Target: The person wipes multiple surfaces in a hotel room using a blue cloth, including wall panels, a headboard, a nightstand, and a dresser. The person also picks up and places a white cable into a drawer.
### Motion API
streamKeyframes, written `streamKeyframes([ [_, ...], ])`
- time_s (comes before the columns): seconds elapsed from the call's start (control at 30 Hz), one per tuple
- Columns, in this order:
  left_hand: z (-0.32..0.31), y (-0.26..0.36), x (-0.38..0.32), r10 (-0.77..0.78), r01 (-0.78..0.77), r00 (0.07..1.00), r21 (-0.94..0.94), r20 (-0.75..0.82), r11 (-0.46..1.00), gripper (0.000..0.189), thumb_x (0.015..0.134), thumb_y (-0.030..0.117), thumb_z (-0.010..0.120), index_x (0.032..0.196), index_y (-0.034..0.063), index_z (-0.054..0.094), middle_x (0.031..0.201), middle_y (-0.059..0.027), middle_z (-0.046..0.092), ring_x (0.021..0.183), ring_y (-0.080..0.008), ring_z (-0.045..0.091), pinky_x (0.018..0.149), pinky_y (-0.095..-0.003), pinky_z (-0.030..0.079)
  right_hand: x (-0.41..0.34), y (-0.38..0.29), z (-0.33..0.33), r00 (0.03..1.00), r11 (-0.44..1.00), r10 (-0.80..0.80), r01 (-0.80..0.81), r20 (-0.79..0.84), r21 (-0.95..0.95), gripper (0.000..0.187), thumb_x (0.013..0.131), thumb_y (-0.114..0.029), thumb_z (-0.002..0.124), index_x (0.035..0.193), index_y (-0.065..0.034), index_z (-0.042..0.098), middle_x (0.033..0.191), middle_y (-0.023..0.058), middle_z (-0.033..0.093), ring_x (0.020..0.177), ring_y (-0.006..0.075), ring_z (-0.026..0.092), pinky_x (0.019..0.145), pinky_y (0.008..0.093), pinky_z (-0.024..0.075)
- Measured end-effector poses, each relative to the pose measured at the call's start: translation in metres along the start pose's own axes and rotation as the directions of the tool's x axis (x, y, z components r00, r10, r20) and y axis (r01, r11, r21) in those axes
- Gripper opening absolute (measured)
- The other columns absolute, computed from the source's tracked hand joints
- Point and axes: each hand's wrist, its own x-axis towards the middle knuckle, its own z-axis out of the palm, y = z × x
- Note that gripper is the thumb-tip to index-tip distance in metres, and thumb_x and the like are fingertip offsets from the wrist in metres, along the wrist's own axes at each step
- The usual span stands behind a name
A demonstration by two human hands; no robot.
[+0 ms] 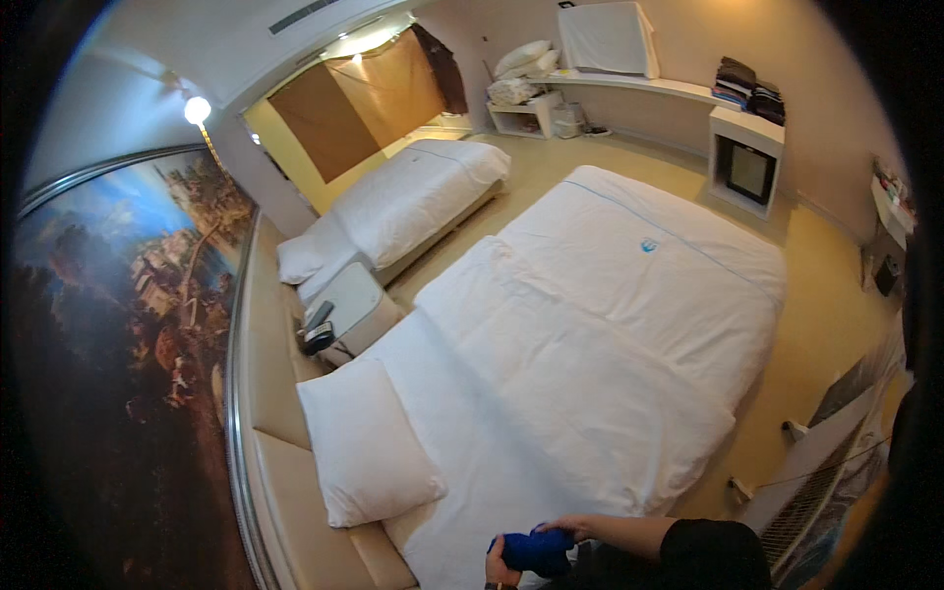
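A bundle of dark blue cloth [537, 552] is held between my two hands at the bottom of the view, over the near edge of the larger bed. My left hand [503, 566] grips its left end, and a dark band shows at that wrist. From the right, my right hand [566, 526] lies on the upper right part of the cloth. The large bed [546, 354] has a white sheet and a white duvet folded back upon itself. A white pillow [369, 446] lies at its head, against the padded beige headboard [284, 472].
Between the beds stands a nightstand [361, 295] with a telephone [318, 337] and a remote control [319, 316]. A smaller bed [420, 199] is beyond. Folded clothes [737, 81] sit above a small fridge [748, 172]. A metal rack [804, 487] stands right of the large bed.
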Motion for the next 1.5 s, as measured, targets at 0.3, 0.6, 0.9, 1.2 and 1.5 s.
streamKeyframes([
  [0.3, 0.108, -0.028, 0.039, 0.058, -0.014, 0.997, 0.632, -0.048, 0.775, 0.043, 0.081, 0.024, 0.064, 0.107, -0.0086, 0.053, 0.101, -0.0159, 0.059, 0.089, -0.0252, 0.057, 0.081, -0.0344, 0.045, -0.092, 0.002, -0.080, 0.661, 0.734, -0.656, 0.672, -0.364, -0.101, 0.050, 0.073, -0.030, 0.071, 0.105, 0.0054, 0.056, 0.104, 0.0145, 0.057, 0.098, 0.0265, 0.052, 0.088, 0.0367, 0.0384],
  [0.6, 0.123, -0.077, 0.108, -0.144, 0.085, 0.986, 0.502, 0.079, 0.861, 0.034, 0.080, 0.014, 0.064, 0.101, -0.0113, 0.055, 0.096, -0.0181, 0.061, 0.083, -0.0310, 0.061, 0.075, -0.0402, 0.050, -0.120, 0.073, -0.133, 0.193, 0.580, -0.807, 0.435, -0.558, -0.689, 0.049, 0.077, -0.040, 0.064, 0.099, 0.0039, 0.056, 0.093, 0.0191, 0.059, 0.087, 0.0292, 0.057, 0.074, 0.0375, 0.0452],
  [0.9, 0.218, -0.131, 0.131, -0.350, 0.246, 0.911, 0.394, 0.218, 0.886, 0.031, 0.088, 0.018, 0.052, 0.103, -0.0091, 0.053, 0.101, -0.0175, 0.059, 0.092, -0.0296, 0.057, 0.084, -0.0410, 0.045, -0.189, 0.056, -0.202, 0.196, 0.441, -0.676, 0.880, -0.710, -0.177, 0.054, 0.080, -0.039, 0.062, 0.121, -0.0061, 0.047, 0.109, 0.0136, 0.057, 0.098, 0.0228, 0.055, 0.081, 0.0365, 0.0454],
  [1.2, 0.371, -0.233, 0.191, -0.285, 0.153, 0.952, 0.637, 0.109, 0.756, 0.022, 0.089, 0.016, 0.048, 0.100, -0.0032, 0.054, 0.089, -0.0153, 0.058, 0.083, -0.0279, 0.056, 0.074, -0.0362, 0.044, -0.268, 0.068, -0.310, 0.418, 0.644, -0.675, 0.736, -0.608, -0.208, 0.059, 0.076, -0.022, 0.069, 0.127, -0.0081, 0.043, 0.130, 0.0144, 0.040, 0.122, 0.0272, 0.035, 0.096, 0.0396, 0.0365],
  [1.5, 0.486, -0.272, 0.174, -0.415, 0.199, 0.837, 0.508, 0.356, 0.838, 0.032, 0.090, 0.017, 0.046, 0.113, -0.0058, 0.049, 0.115, -0.0163, 0.053, 0.105, -0.0278, 0.051, 0.095, -0.0397, 0.037, -0.373, 0.075, -0.363, -0.009, 0.263, -0.650, 0.935, -0.759, -0.236, 0.034, 0.077, 0.004, 0.061, 0.110, -0.0006, 0.053, 0.103, 0.0098, 0.057, 0.091, 0.0178, 0.054, 0.081, 0.0285, 0.0457],
])
